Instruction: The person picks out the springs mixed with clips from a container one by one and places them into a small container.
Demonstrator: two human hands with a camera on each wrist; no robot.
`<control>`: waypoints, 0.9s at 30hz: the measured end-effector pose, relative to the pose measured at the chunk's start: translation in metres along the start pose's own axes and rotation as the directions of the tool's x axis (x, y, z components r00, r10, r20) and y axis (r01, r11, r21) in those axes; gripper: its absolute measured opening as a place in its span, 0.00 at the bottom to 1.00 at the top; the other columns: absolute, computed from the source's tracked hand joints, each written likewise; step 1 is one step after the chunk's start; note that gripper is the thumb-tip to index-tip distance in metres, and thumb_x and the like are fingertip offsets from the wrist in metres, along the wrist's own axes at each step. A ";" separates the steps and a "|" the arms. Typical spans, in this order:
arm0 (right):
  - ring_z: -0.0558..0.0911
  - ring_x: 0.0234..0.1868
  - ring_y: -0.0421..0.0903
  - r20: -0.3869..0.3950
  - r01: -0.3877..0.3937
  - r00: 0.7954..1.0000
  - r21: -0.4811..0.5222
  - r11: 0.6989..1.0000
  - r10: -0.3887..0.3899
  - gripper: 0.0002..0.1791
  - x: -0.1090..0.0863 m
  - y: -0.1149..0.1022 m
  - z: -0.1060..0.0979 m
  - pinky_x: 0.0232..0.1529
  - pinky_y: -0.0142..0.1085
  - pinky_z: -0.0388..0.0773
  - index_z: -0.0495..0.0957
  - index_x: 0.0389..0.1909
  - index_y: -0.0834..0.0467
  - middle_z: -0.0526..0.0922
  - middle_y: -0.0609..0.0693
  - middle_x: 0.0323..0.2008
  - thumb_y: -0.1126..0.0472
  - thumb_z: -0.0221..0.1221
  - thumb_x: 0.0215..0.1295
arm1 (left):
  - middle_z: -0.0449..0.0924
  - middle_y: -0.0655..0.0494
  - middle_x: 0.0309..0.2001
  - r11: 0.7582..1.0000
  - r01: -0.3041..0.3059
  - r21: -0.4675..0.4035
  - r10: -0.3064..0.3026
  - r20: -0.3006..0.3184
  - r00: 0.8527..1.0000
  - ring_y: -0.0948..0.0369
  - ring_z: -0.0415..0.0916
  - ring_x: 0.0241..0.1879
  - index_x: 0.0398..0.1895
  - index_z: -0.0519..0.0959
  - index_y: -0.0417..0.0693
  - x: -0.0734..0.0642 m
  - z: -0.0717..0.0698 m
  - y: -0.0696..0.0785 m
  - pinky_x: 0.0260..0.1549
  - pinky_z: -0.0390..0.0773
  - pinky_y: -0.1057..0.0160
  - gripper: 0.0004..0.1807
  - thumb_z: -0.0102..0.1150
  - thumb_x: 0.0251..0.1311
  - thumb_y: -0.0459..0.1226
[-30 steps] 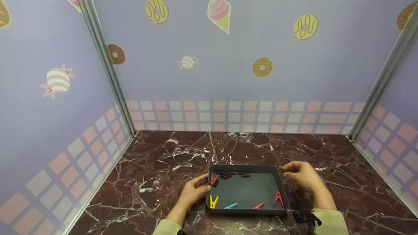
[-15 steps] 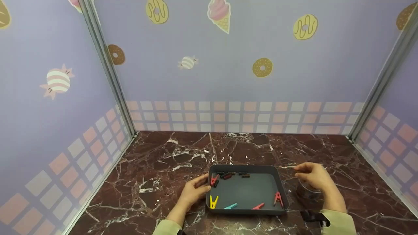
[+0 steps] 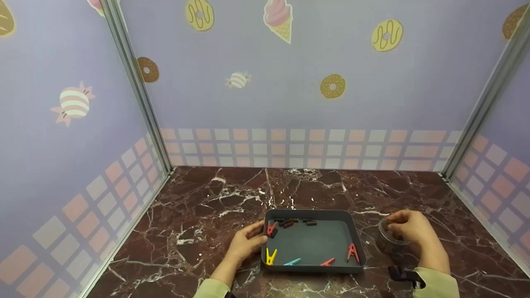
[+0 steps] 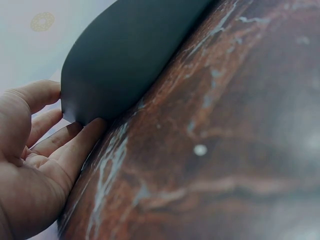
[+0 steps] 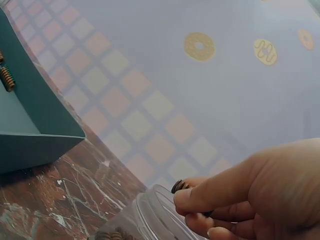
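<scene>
My left hand (image 3: 245, 244) rests with extended fingers against the left outer wall of a dark grey tray (image 3: 316, 268); in the left wrist view its fingertips touch the tray's corner (image 4: 100, 85). My right hand (image 3: 414, 227) is at the mouth of a clear round jar (image 3: 389, 244), right of the tray. Between thumb and fingers it pinches a small, dark, ribbed spring (image 5: 179, 186), mostly covered by the fingers. Similar springs (image 5: 112, 234) show inside the jar. Several more springs (image 3: 288, 224) lie along the tray's far left side.
Clothespins lie inside the tray: a yellow one (image 3: 271, 256), a blue one (image 3: 293, 261) and several red ones, including one (image 3: 352, 252) at the right wall. Patterned walls enclose the dark marbled table (image 3: 215, 198) at the back and sides.
My right hand has moved right and slightly down, from the tray's right rim to the jar's mouth. The left hand and the tray have stayed in place.
</scene>
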State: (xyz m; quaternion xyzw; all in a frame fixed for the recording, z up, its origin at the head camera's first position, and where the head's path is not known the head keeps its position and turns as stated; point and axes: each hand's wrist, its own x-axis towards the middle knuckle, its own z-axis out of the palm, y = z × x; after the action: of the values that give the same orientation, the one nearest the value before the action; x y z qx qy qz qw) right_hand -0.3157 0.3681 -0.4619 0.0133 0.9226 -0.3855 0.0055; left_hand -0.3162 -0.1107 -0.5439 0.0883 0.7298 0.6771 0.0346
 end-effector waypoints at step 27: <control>0.86 0.37 0.48 -0.021 -0.041 0.999 -0.042 0.998 0.040 0.11 0.001 0.004 -0.002 0.38 0.44 0.83 0.84 0.47 0.69 0.87 0.66 0.43 0.70 0.64 0.65 | 0.71 0.30 0.70 1.000 0.004 0.025 -0.004 0.001 1.000 0.41 0.78 0.64 0.72 0.71 0.37 0.000 -0.001 0.001 0.50 0.86 0.58 0.31 0.65 0.66 0.33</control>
State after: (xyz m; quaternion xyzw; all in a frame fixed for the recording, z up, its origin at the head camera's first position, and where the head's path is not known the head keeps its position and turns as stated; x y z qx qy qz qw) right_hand -0.3168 0.3719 -0.4635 0.0359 0.9302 -0.3653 0.0043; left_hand -0.3160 -0.1119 -0.5433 0.0877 0.7383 0.6678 0.0350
